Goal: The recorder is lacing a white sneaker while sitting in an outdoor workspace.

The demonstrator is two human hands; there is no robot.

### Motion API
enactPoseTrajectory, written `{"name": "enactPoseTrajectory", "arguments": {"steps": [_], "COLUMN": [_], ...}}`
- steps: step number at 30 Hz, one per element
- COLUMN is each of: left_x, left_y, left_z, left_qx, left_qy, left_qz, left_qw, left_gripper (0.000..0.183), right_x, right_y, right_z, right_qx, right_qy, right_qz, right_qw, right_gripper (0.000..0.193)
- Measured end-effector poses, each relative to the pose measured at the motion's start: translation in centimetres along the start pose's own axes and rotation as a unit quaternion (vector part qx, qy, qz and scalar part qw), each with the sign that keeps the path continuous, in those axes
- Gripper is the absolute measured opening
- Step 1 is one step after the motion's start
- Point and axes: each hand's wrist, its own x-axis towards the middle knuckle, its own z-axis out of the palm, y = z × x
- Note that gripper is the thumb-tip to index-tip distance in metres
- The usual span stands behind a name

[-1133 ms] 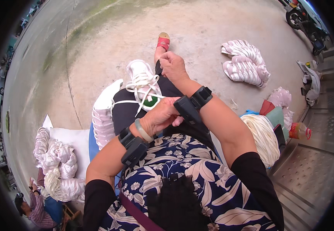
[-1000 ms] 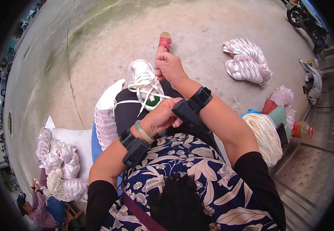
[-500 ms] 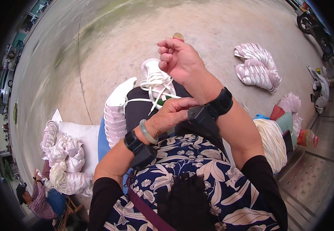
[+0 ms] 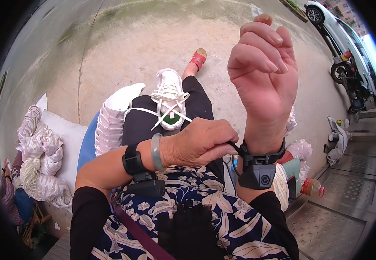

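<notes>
My left hand (image 4: 203,143), with a pale bangle at its wrist, is closed in a pinch on the end of a black wrist strap (image 4: 235,149). That strap belongs to the band with a small black camera (image 4: 259,173) around my right wrist. Raised with its palm showing, my right hand (image 4: 264,71) has loosely curled fingers and nothing in them. A white sneaker (image 4: 170,97) rests on my lap, its white laces crossed loosely with the ends hanging out. Beside my left thigh stands a nested row of white-pink shoe uppers (image 4: 109,128).
Bundled shoe uppers (image 4: 49,156) lie on a white sheet (image 4: 64,130) at left, near another person (image 4: 8,186). At right are a clear bottle (image 4: 311,188), a metal ramp (image 4: 326,225), a grey cloth (image 4: 337,141), a motorcycle (image 4: 348,82) and a white car (image 4: 350,41).
My right hand has risen and turned to the right, nearer the camera. My left hand has shifted to the right and draws out the strap end. The view has swung to the right.
</notes>
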Motion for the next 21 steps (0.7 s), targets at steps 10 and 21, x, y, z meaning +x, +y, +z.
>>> {"name": "enactPoseTrajectory", "arguments": {"steps": [10, 21], "left_x": [0.0, 1.6], "left_y": [-2.2, -3.4], "left_z": [1.3, 2.6], "left_qx": [-0.101, -0.238], "left_qy": [0.019, -0.061], "left_qz": [-0.041, -0.069], "left_qw": [0.994, 0.967], "left_gripper": [0.042, 0.051], "right_x": [-1.4, -2.0], "right_y": [2.0, 1.2], "right_z": [2.4, 3.2], "right_qx": [0.059, 0.094], "right_qy": [-0.026, -0.038], "right_qz": [-0.035, -0.005], "right_qw": [0.997, 0.995], "right_gripper": [0.014, 0.018]}}
